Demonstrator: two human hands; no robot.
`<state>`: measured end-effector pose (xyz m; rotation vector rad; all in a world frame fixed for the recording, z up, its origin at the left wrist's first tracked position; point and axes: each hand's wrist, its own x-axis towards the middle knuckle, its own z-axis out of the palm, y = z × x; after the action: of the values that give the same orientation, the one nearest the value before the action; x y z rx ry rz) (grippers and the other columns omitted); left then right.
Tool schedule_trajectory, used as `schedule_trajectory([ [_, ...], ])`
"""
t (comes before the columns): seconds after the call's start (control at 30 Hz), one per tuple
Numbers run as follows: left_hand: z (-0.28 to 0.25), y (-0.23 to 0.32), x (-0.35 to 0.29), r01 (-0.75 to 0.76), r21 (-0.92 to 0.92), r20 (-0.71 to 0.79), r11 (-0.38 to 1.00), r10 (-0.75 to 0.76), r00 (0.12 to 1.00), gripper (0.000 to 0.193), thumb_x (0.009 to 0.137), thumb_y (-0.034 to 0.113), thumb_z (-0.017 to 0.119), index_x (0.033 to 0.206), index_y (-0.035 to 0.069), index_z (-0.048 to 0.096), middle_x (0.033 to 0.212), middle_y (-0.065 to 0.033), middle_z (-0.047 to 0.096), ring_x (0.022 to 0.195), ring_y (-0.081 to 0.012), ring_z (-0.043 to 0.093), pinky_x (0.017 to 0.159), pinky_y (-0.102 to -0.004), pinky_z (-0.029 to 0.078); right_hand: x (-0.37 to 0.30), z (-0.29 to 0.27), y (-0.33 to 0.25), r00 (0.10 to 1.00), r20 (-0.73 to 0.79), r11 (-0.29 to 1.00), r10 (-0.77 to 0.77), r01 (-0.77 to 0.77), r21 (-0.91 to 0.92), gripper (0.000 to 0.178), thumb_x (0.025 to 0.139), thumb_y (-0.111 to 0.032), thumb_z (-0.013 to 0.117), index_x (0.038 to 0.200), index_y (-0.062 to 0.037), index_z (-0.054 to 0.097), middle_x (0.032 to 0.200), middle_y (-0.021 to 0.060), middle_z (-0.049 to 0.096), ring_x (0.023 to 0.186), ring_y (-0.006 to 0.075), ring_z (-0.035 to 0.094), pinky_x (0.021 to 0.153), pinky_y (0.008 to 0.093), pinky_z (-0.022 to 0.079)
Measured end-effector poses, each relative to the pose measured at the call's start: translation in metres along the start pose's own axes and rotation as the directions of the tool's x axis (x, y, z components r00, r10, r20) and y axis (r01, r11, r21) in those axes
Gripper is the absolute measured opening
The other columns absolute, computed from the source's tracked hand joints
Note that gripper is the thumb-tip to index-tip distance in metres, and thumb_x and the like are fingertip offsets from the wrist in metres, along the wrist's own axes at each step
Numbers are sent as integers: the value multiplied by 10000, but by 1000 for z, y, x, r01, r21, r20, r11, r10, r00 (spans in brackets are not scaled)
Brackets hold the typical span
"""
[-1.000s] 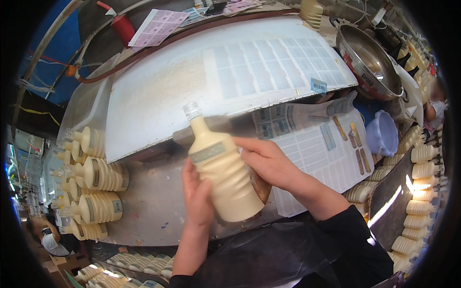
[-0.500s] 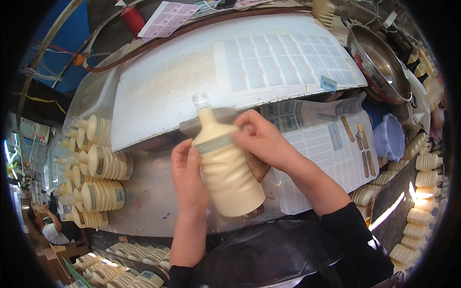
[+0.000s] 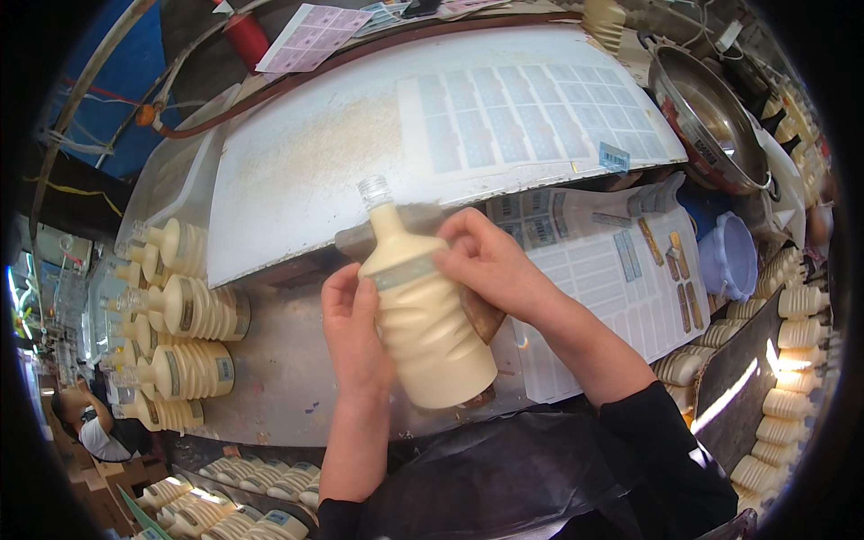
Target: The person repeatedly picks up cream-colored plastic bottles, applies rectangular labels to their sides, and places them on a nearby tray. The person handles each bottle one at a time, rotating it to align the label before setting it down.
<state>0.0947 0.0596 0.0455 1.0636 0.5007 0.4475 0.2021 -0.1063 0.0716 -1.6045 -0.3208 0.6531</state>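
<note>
A cream bottle (image 3: 430,342) with a ridged body and a clear threaded neck lies tilted in front of me, its neck pointing away. Round its shoulder runs a greyish-green label strip (image 3: 403,272). My left hand (image 3: 349,310) has its bent fingers and thumb against the left end of the strip and the bottle's side. At the other end, the thumb and curled fingers of my right hand (image 3: 481,261) press on the strip. A brown block (image 3: 483,317) shows partly behind the bottle, under my right hand; the rest is hidden.
Finished-looking cream bottles (image 3: 193,306) stand stacked at the left. A white board (image 3: 306,135) with a label sheet (image 3: 531,112) lies ahead. Right of me are more label sheets (image 3: 585,288), a lilac bucket (image 3: 729,256) and a large metal pan (image 3: 706,117). Another person (image 3: 94,418) is far left.
Almost nothing differs. Both hands stay on the bottle and strip, with only a slight shift of the left fingers.
</note>
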Motion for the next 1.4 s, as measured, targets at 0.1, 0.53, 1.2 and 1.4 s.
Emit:
schedule_trajectory([
  [0.1, 1, 2, 0, 11, 0, 1, 1000, -11, 1000, 214, 1041, 103, 587, 1242, 42, 543, 1158, -79, 623, 1036, -151, 631, 924, -315, 550, -1, 0, 0, 1000, 0, 1000, -7, 7, 11, 284, 980, -211, 682, 1156, -45, 533, 785, -30, 580, 669, 32, 539, 571, 202, 429],
  [0.53, 3, 6, -7, 35, -49, 21, 998, -34, 999, 258, 1092, 161, 477, 1314, 37, 516, 1240, -98, 607, 1109, -170, 600, 980, -335, 501, -6, -19, -9, 993, 58, 972, 104, -114, 205, 258, 1026, -243, 589, 1227, -80, 582, 845, -10, 585, 591, 34, 510, 499, 206, 407],
  [1.2, 1, -1, 1, 51, -15, -47, 999, -52, 998, 180, 1062, 146, 562, 1204, 37, 550, 1129, -104, 665, 1011, -173, 670, 893, -326, 574, 1, 2, -4, 1000, -27, 1000, 6, -7, -22, 251, 962, -208, 698, 1134, -41, 627, 831, -8, 645, 759, 40, 581, 666, 219, 474],
  [1.4, -1, -5, 2, 61, -60, -33, 996, -63, 997, 184, 1055, 153, 583, 1207, 54, 550, 1111, -85, 669, 994, -153, 664, 875, -310, 570, 4, 4, 5, 999, -45, 1000, -2, 3, 25, 255, 978, -197, 694, 1152, -30, 610, 826, -12, 649, 754, 34, 586, 683, 207, 475],
])
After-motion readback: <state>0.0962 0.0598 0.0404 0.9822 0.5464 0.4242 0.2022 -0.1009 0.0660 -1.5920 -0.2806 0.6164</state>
